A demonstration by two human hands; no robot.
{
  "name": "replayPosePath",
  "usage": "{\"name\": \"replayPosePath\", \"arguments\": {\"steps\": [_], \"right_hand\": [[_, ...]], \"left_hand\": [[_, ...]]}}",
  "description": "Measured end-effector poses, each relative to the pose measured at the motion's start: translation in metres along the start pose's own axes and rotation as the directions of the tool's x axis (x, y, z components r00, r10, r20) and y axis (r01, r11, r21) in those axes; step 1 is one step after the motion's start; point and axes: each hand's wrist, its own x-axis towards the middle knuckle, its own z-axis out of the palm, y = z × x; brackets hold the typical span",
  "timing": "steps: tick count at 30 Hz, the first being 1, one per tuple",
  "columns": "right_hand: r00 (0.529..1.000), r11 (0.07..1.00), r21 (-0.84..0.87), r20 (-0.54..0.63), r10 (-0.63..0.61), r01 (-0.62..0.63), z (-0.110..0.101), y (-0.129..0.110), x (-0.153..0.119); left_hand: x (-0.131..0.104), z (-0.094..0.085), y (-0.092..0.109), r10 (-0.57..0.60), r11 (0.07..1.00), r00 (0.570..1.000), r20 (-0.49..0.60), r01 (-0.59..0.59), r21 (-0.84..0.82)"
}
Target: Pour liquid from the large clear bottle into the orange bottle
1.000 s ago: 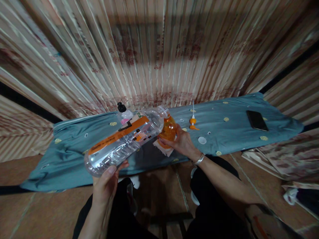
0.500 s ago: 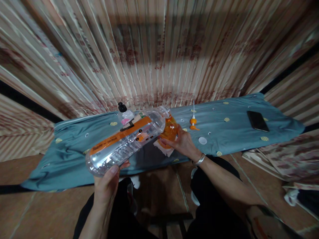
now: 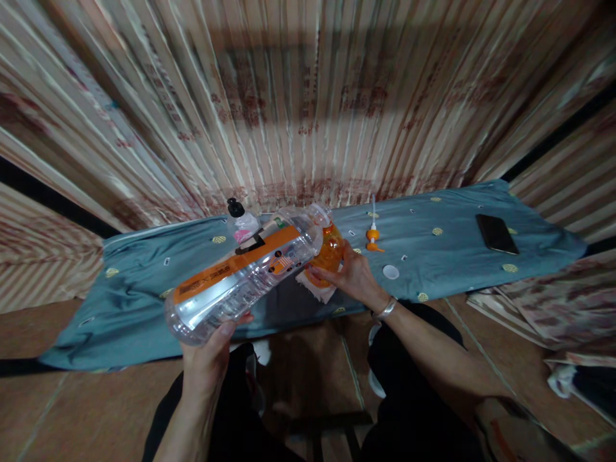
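Bottle (image 3: 243, 277): tilted, base end clasped in left hand, mouth at top of orange bottle (image 3: 332, 249).
Left hand (image 3: 210, 353): closed.
Right hand (image 3: 353, 276): wrapped around orange bottle's side.

Pretty dim overall, kinda murky and a bit grainy. Can't pin down the light source. Got a wide shadow band across the curtain (image 3: 289, 83) up top in the middle, plus near-black murk on the floor (image 3: 298, 378) at bottom centre. Strong white glare along the clear bottle (image 3: 245, 289) left of centre, smaller glint off the bracelet (image 3: 386, 308). Can barely read the soft print on the orange label (image 3: 235, 264). Heavy wide-angle stretch toward both side edges, really dark in the upper right corner.
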Motion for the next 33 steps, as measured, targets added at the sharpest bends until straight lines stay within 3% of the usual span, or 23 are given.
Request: {"name": "replayPosePath", "arguments": {"steps": [14, 24, 33], "right_hand": [[1.000, 1.000, -0.013, -0.004, 0.001, -0.001, 0.000, 0.002, 0.000], [1.000, 1.000, -0.019, -0.009, -0.007, 0.006, 0.001, 0.003, 0.000], [1.000, 1.000, -0.017, -0.001, -0.008, 0.008, 0.000, 0.004, 0.000]], "left_hand": [[0.004, -0.004, -0.006, 0.042, 0.999, 0.997, 0.058, -0.041, -0.014], [0.003, 0.006, 0.002, 0.139, 0.988, 0.980, 0.143, -0.148, 0.050], [0.003, 0.012, 0.006, 0.142, 0.984, 0.981, 0.130, -0.154, 0.087]]}}
